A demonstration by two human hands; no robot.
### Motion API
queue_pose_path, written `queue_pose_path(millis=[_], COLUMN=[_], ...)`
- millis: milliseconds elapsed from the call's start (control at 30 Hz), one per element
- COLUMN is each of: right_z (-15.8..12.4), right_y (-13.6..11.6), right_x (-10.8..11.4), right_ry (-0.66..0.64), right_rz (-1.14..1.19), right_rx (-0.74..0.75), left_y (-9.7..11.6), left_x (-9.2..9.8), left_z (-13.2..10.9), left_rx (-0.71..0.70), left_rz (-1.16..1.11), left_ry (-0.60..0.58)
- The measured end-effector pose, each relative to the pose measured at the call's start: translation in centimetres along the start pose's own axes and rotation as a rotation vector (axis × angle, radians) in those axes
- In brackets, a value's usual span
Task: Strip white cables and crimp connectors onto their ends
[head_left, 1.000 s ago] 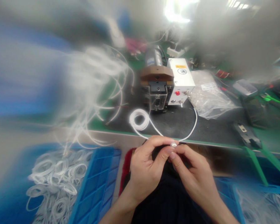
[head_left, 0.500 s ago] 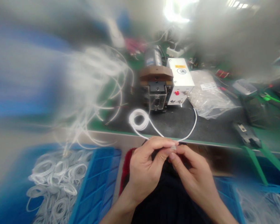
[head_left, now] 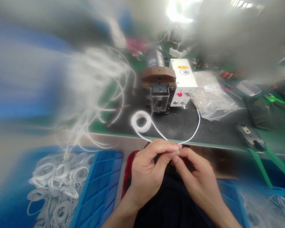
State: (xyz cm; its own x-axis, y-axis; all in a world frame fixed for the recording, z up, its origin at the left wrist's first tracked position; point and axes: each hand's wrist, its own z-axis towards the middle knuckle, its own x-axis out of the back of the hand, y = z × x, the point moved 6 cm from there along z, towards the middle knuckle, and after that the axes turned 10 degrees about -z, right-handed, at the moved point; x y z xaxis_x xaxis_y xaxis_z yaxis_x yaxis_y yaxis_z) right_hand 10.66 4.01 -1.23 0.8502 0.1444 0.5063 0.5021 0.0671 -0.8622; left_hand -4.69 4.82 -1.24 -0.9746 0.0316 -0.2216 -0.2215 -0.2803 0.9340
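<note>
My left hand (head_left: pixel 148 169) is closed, thumb and forefinger pinching a small clear plastic plug (head_left: pixel 177 152). My right hand (head_left: pixel 199 175) meets it from the other side, its thumb and forefinger pressed together at the plug. The fingertips cover much of the plug. A white cable (head_left: pixel 143 122) lies coiled on the bench just beyond my hands. Its strands run over the bench edge and out of sight behind my fingers, so which hand grips the cable cannot be made out.
Behind the coil stands a machine (head_left: pixel 159 85) with a white control box (head_left: pixel 184 79) and lit red light. Right of it lie a bag of clear parts (head_left: pixel 212 95) and a green-handled crimping tool (head_left: pixel 251 139). A blue crate (head_left: pixel 97 183) holds coiled cables; loose cables (head_left: pixel 95 79) heap at left.
My hands stay almost in place; the plug has turned or shifted slightly between the fingertips. The cable and the machine look unchanged.
</note>
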Motion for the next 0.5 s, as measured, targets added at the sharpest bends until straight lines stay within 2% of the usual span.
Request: queue_pose_path(millis=[500], right_z=[-0.16], right_y=[0.17], right_x=[-0.03], right_ry=[-0.005], right_rz=[-0.007], right_rx=[-0.020], left_y=[0.08], left_x=[-0.03], left_z=[0.00], left_rx=[-0.002], left_rz=[0.006], left_ry=[-0.003])
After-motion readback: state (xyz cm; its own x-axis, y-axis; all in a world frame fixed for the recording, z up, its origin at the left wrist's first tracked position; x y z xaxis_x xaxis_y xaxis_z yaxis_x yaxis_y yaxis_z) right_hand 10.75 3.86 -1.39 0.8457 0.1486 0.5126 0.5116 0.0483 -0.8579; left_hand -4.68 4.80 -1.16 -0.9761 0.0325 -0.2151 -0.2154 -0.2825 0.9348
